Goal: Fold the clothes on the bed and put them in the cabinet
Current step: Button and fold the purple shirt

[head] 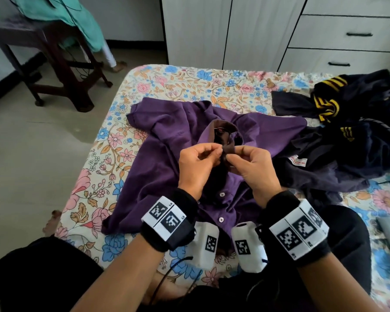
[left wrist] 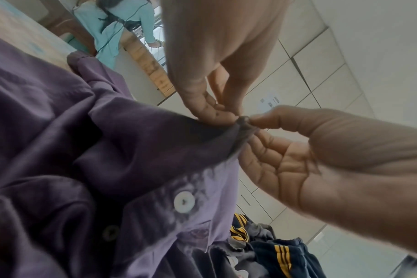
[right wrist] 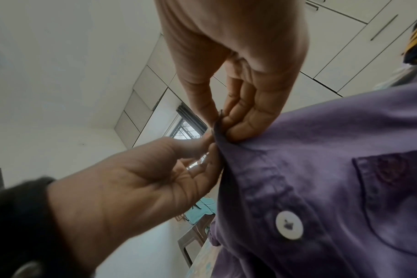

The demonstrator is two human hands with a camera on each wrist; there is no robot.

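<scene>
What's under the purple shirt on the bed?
The floral bedsheet shows around the purple shirt, so it lies on that. Both hands pinch its front near the collar. Anything else beneath it is covered.

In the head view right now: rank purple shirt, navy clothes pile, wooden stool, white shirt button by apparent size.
1. purple shirt, widest spread across the bed.
2. navy clothes pile and wooden stool: look similar; the pile is cut off at the frame edge, the stool sits farther away, so unranked.
3. white shirt button, smallest.

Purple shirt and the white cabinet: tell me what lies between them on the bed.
Between the purple shirt and the cabinet, only bare floral sheet shows, as the head view makes clear. The dark clothes lie off to the right.
</scene>
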